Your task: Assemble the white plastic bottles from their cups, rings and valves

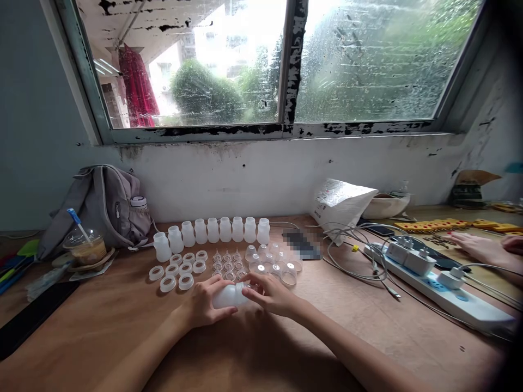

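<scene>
Forearms [159, 337] are extended; one bottle [227, 297] is gripped crosswise, body by left hand [204, 302], neck by right hand [273, 295].

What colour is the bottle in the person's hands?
The bottle is cloudy, see-through white, best seen in the head view.

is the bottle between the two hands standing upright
No, the bottle is tipped sideways, its neck toward the right hand.

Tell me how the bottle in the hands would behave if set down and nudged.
Laid sideways, as it is held, the bottle would probably roll on its rounded body. Translucent, plastic-looking material suggests it is light; its smooth surface may be slippery.
</scene>
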The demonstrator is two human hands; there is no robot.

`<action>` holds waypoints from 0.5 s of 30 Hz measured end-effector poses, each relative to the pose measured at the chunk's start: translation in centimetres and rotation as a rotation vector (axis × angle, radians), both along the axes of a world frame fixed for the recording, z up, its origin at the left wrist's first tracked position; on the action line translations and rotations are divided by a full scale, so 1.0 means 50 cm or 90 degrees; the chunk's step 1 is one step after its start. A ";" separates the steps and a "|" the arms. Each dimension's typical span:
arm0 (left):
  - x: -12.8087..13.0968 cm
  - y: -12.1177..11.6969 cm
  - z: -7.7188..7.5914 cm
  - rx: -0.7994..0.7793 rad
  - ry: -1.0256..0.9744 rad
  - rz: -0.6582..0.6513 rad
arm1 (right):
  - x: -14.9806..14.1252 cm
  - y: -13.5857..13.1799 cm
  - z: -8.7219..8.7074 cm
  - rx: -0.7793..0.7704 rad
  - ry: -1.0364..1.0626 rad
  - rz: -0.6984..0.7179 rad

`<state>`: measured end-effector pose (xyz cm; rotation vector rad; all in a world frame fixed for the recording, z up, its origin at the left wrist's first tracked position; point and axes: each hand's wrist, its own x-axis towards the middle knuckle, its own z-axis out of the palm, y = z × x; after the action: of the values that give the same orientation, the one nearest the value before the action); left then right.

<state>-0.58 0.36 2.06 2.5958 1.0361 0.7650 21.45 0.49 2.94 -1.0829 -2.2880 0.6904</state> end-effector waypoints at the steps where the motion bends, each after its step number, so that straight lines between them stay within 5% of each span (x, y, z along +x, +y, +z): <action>1: 0.000 0.000 0.000 0.000 -0.002 0.002 | 0.004 0.000 0.004 -0.014 0.019 0.027; 4: 0.000 0.000 0.002 0.003 -0.005 0.003 | 0.011 0.002 0.006 -0.034 0.041 0.062; 10: -0.001 0.000 0.002 0.011 -0.011 0.004 | 0.006 0.002 -0.004 0.036 -0.033 -0.039; 15: 0.000 0.002 0.002 0.012 -0.016 0.002 | 0.016 0.002 0.010 0.002 0.023 0.053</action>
<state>-0.59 0.46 2.16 2.5939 1.0315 0.8112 22.27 0.59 3.42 -0.9712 -2.3130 0.7318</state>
